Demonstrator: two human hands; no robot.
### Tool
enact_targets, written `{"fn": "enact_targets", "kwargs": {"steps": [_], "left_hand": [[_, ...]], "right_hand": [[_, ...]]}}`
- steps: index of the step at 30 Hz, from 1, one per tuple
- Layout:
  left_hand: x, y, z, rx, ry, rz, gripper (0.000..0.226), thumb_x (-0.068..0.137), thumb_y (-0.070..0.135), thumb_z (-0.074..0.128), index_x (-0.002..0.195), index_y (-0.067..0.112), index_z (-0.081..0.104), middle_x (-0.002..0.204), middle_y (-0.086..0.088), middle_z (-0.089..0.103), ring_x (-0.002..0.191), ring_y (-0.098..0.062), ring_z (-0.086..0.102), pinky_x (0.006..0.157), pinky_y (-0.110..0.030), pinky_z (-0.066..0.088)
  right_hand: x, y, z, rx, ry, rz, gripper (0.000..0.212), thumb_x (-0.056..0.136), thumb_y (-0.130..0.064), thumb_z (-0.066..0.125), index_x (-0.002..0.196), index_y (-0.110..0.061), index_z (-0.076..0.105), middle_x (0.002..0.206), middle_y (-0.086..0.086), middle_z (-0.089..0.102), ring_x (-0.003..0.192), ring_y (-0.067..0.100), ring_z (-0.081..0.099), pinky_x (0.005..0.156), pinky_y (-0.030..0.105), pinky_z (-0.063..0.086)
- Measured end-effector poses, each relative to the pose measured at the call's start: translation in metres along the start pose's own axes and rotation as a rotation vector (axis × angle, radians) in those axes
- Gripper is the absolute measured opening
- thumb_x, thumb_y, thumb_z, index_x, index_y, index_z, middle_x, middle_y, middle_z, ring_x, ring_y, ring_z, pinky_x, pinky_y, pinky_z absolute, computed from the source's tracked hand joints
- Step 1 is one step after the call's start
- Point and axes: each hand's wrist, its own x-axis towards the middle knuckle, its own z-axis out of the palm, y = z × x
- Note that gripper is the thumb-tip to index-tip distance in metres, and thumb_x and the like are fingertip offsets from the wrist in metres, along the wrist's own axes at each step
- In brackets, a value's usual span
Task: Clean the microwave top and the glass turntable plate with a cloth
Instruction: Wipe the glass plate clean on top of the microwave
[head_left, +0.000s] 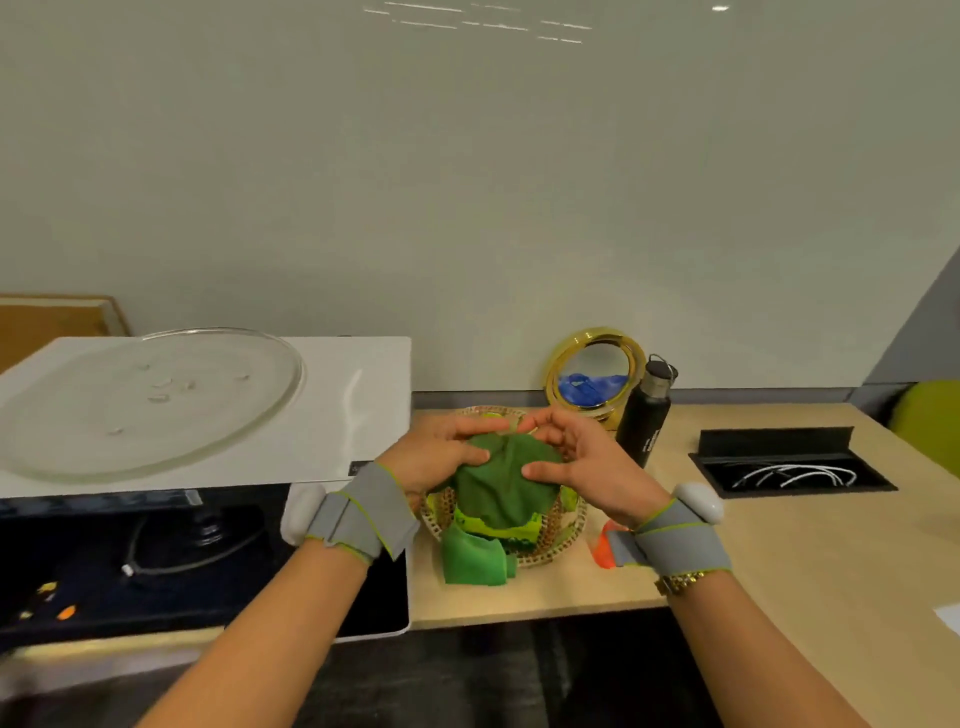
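A round glass turntable plate (150, 400) lies flat on the white microwave top (358, 405) at the left. Right of the microwave, a woven basket (563, 532) on the wooden counter holds green cloths. A dark green cloth (506, 480) is bunched above the basket between both hands. My left hand (441, 449) grips its left side with the thumb on top. My right hand (582, 460) holds its right side, fingers curled over the top edge. A lighter green cloth (472, 561) hangs over the basket's front rim.
A gold-framed round mirror (595, 371) and a black bottle (644, 415) stand behind the basket near the wall. A black cable box (789, 462) is sunk into the counter at the right. An orange object (602, 551) lies by my right wrist. The microwave's dark door (156, 566) faces me.
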Motion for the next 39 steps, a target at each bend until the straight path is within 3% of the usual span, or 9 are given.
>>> {"fn": "enact_targets", "kwargs": {"steps": [5,10,14,20,24,29,34,37,39], "left_hand": [[-0.009,-0.038,0.027,-0.361,0.238,-0.074,0.034,0.087,-0.003,0.058,0.118,0.009,0.063,0.103,-0.009,0.066,0.067,0.0,0.067,0.058,-0.01,0.053],[-0.008,-0.056,0.032,-0.226,0.067,-0.248,0.048,0.083,-0.002,0.064,0.126,0.018,0.053,0.101,-0.01,0.068,0.09,-0.02,0.066,0.083,-0.027,0.055],[-0.001,-0.064,0.035,-0.361,0.076,-0.365,0.027,0.091,0.023,0.058,0.118,0.022,0.062,0.104,-0.003,0.069,0.092,-0.017,0.064,0.088,-0.03,0.05],[0.005,-0.068,0.037,-0.689,0.342,-0.221,0.025,0.091,0.001,0.053,0.112,0.009,0.063,0.084,0.0,0.072,0.081,-0.012,0.062,0.061,-0.018,0.057],[0.003,-0.058,0.044,-0.642,0.339,-0.125,0.037,0.088,-0.01,0.052,0.117,0.011,0.061,0.099,-0.007,0.065,0.079,-0.011,0.064,0.058,-0.015,0.058],[0.007,-0.05,0.056,-0.216,0.366,0.046,0.051,0.082,-0.016,0.058,0.112,0.025,0.061,0.115,-0.001,0.056,0.11,-0.021,0.058,0.075,-0.014,0.056],[0.007,-0.041,0.061,0.099,0.309,0.163,0.062,0.079,-0.02,0.055,0.127,0.02,0.055,0.121,0.006,0.05,0.124,-0.036,0.05,0.107,-0.038,0.043],[0.001,-0.038,0.058,0.089,0.266,0.176,0.066,0.079,-0.022,0.053,0.124,0.027,0.051,0.121,0.005,0.051,0.126,-0.026,0.049,0.097,-0.028,0.05],[-0.003,-0.036,0.056,0.02,0.253,0.166,0.065,0.078,-0.021,0.057,0.119,0.03,0.055,0.121,0.003,0.054,0.125,-0.023,0.051,0.088,-0.019,0.054]], "right_hand": [[0.003,0.018,-0.015,-0.012,-0.034,0.04,0.045,0.072,0.025,0.061,0.09,-0.015,0.053,0.087,0.008,0.065,0.074,0.01,0.062,0.069,0.021,0.053],[0.002,0.035,-0.019,0.16,-0.058,0.102,0.048,0.069,0.028,0.061,0.089,-0.014,0.052,0.103,0.004,0.055,0.071,0.013,0.063,0.064,0.022,0.056],[0.002,0.04,-0.015,0.182,-0.127,0.156,0.047,0.072,0.032,0.051,0.091,-0.011,0.049,0.103,0.003,0.054,0.075,0.017,0.061,0.063,0.025,0.056],[0.004,0.049,-0.02,0.109,-0.039,0.271,0.035,0.074,0.022,0.06,0.097,-0.004,0.052,0.095,0.002,0.058,0.083,0.021,0.061,0.066,0.024,0.058],[0.002,0.063,-0.022,0.189,0.084,0.407,0.014,0.075,0.009,0.069,0.082,-0.003,0.064,0.1,0.021,0.066,0.083,0.024,0.062,0.077,0.028,0.056],[-0.008,0.073,-0.011,0.534,0.059,0.622,0.012,0.089,-0.009,0.058,0.098,-0.018,0.058,0.103,0.006,0.062,0.098,0.021,0.057,0.08,0.038,0.045],[-0.015,0.08,0.0,0.902,-0.151,0.778,0.044,0.078,-0.036,0.06,0.115,-0.013,0.049,0.097,0.013,0.064,0.097,0.03,0.06,0.098,0.056,0.037],[-0.015,0.08,-0.001,0.713,-0.233,0.807,0.068,0.074,-0.056,0.054,0.124,-0.011,0.054,0.11,0.009,0.062,0.114,0.027,0.053,0.105,0.054,0.03],[-0.013,0.077,0.001,0.552,-0.3,0.861,0.077,0.079,-0.069,0.039,0.128,-0.011,0.055,0.13,0.013,0.056,0.13,0.03,0.042,0.113,0.057,0.009]]}}
